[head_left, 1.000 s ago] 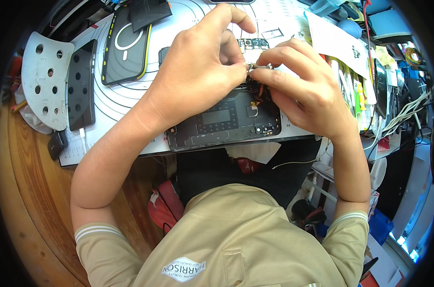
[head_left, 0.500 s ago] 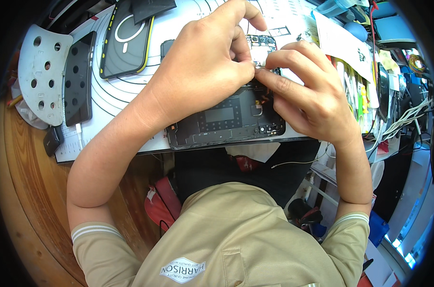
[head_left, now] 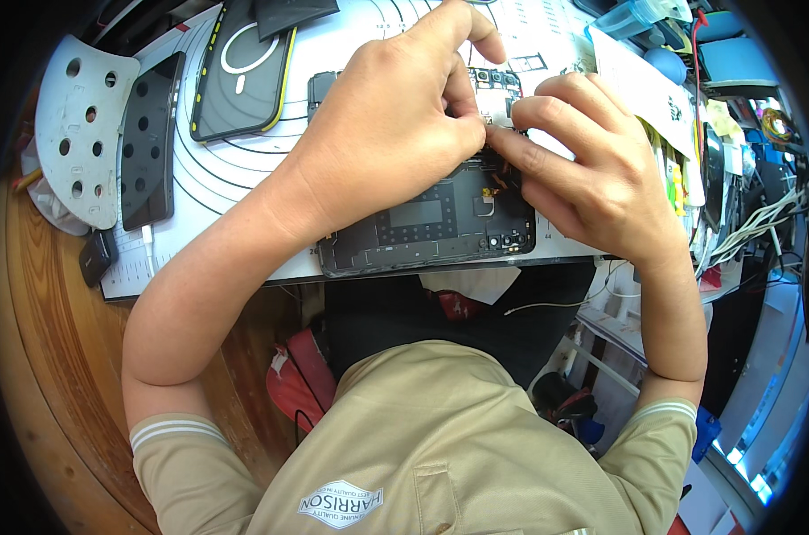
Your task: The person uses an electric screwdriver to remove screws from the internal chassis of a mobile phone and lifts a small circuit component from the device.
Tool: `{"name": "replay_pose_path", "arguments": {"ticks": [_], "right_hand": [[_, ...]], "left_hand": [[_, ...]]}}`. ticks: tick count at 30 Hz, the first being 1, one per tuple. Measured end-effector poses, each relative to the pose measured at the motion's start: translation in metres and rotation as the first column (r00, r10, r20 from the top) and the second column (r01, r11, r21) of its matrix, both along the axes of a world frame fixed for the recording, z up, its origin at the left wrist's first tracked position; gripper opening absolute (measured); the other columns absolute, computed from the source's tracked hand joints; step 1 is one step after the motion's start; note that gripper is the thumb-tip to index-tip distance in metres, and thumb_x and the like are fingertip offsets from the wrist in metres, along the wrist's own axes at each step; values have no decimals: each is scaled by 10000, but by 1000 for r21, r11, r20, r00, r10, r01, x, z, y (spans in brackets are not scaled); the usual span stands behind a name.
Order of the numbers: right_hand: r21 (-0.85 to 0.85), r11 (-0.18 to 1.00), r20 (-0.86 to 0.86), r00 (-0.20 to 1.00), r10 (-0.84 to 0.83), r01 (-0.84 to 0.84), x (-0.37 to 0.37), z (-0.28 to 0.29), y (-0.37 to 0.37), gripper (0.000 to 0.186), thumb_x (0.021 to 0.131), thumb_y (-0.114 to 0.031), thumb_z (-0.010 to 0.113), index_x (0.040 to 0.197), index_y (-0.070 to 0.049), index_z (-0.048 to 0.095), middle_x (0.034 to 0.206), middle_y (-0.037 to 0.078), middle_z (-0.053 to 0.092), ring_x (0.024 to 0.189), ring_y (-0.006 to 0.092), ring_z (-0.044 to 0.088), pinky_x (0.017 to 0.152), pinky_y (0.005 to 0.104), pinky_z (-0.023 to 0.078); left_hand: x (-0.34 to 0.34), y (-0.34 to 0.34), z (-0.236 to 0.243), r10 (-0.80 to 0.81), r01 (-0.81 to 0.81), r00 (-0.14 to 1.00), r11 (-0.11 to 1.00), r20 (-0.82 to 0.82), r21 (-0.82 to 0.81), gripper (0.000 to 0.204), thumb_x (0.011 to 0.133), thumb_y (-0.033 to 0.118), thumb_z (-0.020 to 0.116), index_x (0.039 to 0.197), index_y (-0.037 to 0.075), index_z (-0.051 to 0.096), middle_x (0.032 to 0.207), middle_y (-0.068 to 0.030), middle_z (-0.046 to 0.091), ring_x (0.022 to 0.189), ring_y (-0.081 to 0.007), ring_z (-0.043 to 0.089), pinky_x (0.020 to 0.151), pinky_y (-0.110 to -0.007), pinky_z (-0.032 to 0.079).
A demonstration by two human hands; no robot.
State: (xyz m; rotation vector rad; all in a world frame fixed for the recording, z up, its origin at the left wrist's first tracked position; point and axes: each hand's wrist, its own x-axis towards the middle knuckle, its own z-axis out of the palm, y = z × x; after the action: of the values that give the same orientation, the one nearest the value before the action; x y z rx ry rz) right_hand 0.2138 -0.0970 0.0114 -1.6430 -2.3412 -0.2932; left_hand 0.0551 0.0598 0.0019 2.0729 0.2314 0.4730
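Note:
An opened phone's inner body lies just beyond the table's near edge, its black back cover [head_left: 418, 211] turned inner side up. Behind the cover, a strip with camera modules and circuitry [head_left: 496, 86] shows between my hands. My left hand [head_left: 404, 125] reaches over the phone from the left, thumb and a finger pinched at the cover's far edge. Against that spot, the fingertips of my right hand [head_left: 591, 165] close in from the right, nearly touching my left thumb. Whatever lies between the fingertips is too small and hidden to make out.
On the marked white mat [head_left: 208, 183], a black phone with yellow edging [head_left: 241, 76] lies left, beside a dark phone [head_left: 148, 143] on a white cable. A white perforated plate [head_left: 83, 134] stands at far left. Tools and cables [head_left: 752, 232] crowd the right.
Both hands have shifted slightly to the right, their fingertips still together at the cover's far edge. The phone and mat also sit slightly differently in view.

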Motion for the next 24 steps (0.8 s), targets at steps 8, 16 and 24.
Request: {"name": "replay_pose_path", "arguments": {"ticks": [8,16,24], "right_hand": [[-21,999,-55,998,23,-24,1,-1,-1,496,580,-154,741,1065,-49,726,1010,87,616,909,306,603,748,434,513],[-38,997,-47,997,66,-68,5,0,5,480,579,-144,745,1047,-46,711,1009,85,611,898,303,597,745,425,509],[-73,984,94,981,168,-161,2,5,10,395,553,-150,752,916,-2,704,983,61,595,927,252,585,766,388,499]], "left_hand": [[1,-2,4,0,0,1000,1000,-11,-16,360,808,2,660,1149,30,547,730,-95,668,676,-199,656,661,-322,509],[2,-1,5,2,-2,999,1000,-37,27,358,807,-2,663,1145,19,547,729,-99,667,687,-194,659,667,-317,509],[0,5,4,-37,37,999,999,-34,0,343,809,-16,671,1135,3,564,741,-102,664,706,-189,660,697,-311,519]]}}
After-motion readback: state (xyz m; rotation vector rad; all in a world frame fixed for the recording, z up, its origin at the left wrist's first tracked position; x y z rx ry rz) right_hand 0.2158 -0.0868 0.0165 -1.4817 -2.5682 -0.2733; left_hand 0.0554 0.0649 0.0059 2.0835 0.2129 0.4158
